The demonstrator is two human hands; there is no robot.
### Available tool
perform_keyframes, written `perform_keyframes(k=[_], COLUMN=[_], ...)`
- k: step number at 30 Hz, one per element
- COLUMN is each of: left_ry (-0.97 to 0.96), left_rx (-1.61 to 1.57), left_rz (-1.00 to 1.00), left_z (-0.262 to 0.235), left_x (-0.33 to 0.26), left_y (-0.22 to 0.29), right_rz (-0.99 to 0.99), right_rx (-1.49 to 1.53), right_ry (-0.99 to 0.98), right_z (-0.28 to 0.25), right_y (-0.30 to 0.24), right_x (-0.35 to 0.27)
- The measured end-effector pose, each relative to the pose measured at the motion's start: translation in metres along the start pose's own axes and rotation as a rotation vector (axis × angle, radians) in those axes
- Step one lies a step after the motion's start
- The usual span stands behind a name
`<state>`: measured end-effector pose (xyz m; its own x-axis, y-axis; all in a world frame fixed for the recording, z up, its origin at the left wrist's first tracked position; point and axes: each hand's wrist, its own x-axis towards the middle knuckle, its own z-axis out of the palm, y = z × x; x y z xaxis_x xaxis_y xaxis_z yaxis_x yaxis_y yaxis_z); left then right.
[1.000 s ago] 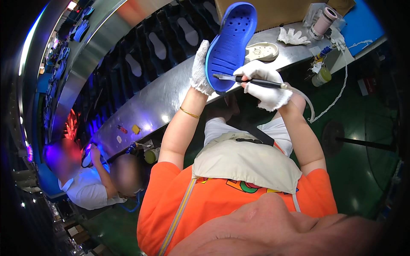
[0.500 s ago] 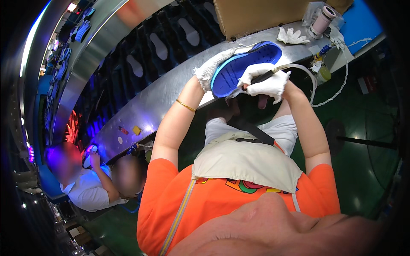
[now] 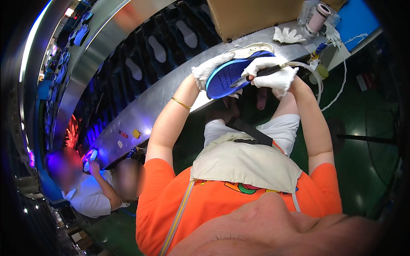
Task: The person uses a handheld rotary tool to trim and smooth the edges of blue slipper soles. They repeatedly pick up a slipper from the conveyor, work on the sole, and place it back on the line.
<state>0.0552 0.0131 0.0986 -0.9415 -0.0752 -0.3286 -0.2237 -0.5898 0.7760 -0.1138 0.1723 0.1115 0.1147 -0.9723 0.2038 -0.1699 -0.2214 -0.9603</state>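
The blue clog [image 3: 232, 72] is now lying nearly flat, sole up, lower than a second ago, when it stood upright. The gloved left hand [image 3: 211, 68] is gripping its heel end above the metal bench [image 3: 141, 109]. The gloved right hand [image 3: 273, 74] is closing around a dark pen-like tool [image 3: 256, 74], pressing its tip against the sole.
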Motion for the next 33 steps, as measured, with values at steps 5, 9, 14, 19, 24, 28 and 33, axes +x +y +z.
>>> perform_keyframes(k=[5,9,14,19,24,28,33], left_ry=[0.031,-0.064,-0.083,0.085,0.120,0.139,0.300], left_rx=[0.018,-0.195,-0.421,-0.546,-0.563,-0.610,0.010], left_rz=[0.007,0.074,0.424,0.508,0.587,0.607,0.814], left_z=[0.005,-0.019,-0.008,0.001,0.002,0.010,-0.004], left_x=[-0.007,-0.008,-0.003,-0.004,-0.003,0.000,0.004], left_y=[0.005,-0.004,-0.024,-0.029,-0.051,-0.057,-0.077], right_rz=[0.231,0.182,-0.051,-0.060,-0.069,-0.248,-0.019], right_rx=[-0.342,0.186,0.217,0.150,0.412,-0.004,0.484], right_ry=[-0.050,0.122,0.312,0.213,0.444,0.447,0.462], right_z=[-0.023,-0.015,0.047,0.074,0.061,0.076,0.066], right_y=[0.001,-0.007,0.008,0.002,0.005,0.010,-0.002], right_x=[-0.009,-0.017,-0.007,-0.006,0.002,0.004,0.004])
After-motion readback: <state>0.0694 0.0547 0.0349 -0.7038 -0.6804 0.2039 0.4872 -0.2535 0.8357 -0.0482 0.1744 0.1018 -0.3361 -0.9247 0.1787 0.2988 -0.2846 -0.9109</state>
